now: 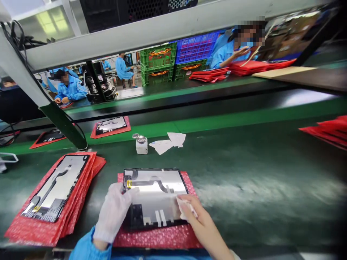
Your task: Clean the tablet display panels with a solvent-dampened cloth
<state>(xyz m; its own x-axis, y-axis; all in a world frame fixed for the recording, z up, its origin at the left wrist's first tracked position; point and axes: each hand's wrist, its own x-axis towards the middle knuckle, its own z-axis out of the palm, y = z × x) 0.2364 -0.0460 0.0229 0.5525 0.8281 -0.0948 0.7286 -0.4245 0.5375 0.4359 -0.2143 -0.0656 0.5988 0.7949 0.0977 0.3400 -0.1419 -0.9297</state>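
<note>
A tablet-sized display panel (pixel 154 202) lies back side up on a red bubble-wrap bag (pixel 159 240) in front of me. Its silvery back carries a dark flex cable and a yellow sticker. My left hand (pixel 114 209), in a white glove, grips the panel's left edge with the thumb on top. My right hand (pixel 199 218), bare, pinches a crumpled white wipe (pixel 184 209) against the panel's right side. Beyond the panel stand a small white dispenser bottle (pixel 141 146) with its metal lid up and some white paper pieces (pixel 169 142).
At left, another panel (pixel 58 187) rests on a stack of red bubble bags (pixel 73 213). A further panel (pixel 112 125) lies on the green strip behind. More red bags (pixel 330 131) sit at far right. A slanted post (pixel 63 124) rises at left. Co-workers in blue sit beyond.
</note>
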